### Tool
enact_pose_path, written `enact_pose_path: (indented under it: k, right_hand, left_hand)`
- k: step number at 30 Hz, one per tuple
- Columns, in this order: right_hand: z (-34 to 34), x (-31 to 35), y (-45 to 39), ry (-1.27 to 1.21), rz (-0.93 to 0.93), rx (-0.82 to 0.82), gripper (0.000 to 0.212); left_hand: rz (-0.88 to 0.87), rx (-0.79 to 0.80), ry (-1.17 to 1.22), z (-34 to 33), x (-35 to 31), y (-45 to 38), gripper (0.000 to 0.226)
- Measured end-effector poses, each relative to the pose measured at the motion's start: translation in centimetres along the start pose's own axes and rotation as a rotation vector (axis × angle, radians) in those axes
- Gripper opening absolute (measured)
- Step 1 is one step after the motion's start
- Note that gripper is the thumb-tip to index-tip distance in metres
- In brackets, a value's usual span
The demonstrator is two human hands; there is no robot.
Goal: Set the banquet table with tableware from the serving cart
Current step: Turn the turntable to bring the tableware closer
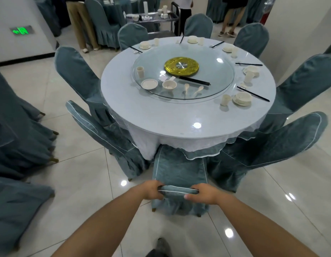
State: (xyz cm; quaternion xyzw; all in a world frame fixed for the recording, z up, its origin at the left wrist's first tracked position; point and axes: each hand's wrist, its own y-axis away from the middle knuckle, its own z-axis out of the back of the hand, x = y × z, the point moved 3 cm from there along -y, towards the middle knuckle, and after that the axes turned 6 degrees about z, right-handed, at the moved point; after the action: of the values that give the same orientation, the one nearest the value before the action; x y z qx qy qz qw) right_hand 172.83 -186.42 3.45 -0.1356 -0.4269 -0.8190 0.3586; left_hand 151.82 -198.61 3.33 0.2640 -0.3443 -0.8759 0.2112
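- Head view: both hands grip the top edge of the nearest chair (178, 169), which is covered in teal fabric with white piping. Left hand (153, 190) on the left end of the backrest top, right hand (203, 194) on the right end, fingers curled over the edge.
- Chair back's top edge runs left-right between the hands; seat faces the round table (135, 112) and sits tucked under its draped cloth.
- Tableware lies well beyond the hands, across the table. Glass turntable (216, 86) in the middle carries loose items: cup (139, 71), plate (149, 84), bowl (168, 84), two spoons (187, 88) with handles pointing toward the near edge.
- Black chopsticks bundle (195, 80) on the turntable, long axis diagonal, upper-left to lower-right, just beside the gold hub (181, 66).
- Place settings already laid along the far and right rim; near rim in front of the held chair has none.
- Serving cart (151, 18) stands beyond the table's far side, holding more white ware.
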Motion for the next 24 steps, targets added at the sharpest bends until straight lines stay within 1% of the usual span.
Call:
enact_pose_path:
  k: [2,3,5,8,12,14,17,21,23,24]
  right_hand:
    - [0.3,1.3,-0.5,-0.069,-0.020,-0.027,0.064]
    - [0.5,2.1,-1.1,-0.080,-0.028,-0.041,0.063]
    - [0.8,3.4,-2.5,-0.063,-0.044,-0.064,0.049]
    - [1.2,6.0,-5.6,-0.056,-0.071,-0.119,0.030]
    - [2.2,9.8,-10.9,-0.046,-0.109,-0.188,0.020]
    - [3.0,12.1,-14.3,-0.054,-0.142,-0.262,0.019]
    - [4.2,15.2,-18.4,-0.103,-0.229,-0.394,0.020]
    - [5.6,19.4,-22.2,-0.147,-0.312,-0.422,0.023]
    - [6.3,21.4,-23.6,-0.154,-0.330,-0.454,0.023]
    - [6.9,22.2,-24.3,-0.148,-0.338,-0.470,0.023]
  left_hand:
    - [-0.013,0.006,0.043,1.0,0.8,0.5,0.040]
    - [-0.004,-0.009,0.074,1.8,1.3,0.6,0.035]
    - [0.027,-0.047,0.138,3.0,2.2,0.4,0.026]
    - [0.043,-0.088,0.166,5.3,4.7,-0.6,0.023]
    - [0.031,-0.116,0.165,9.1,9.3,-2.9,0.018]
    - [0.025,-0.128,0.159,11.8,12.4,-4.4,0.015]
    - [0.018,-0.160,0.161,16.4,16.7,-6.4,0.026]
    - [-0.037,-0.177,0.094,22.5,20.7,-7.9,0.040]
    - [-0.050,-0.193,0.070,25.3,22.2,-9.0,0.043]
    - [-0.056,-0.196,0.054,26.7,22.7,-9.5,0.040]
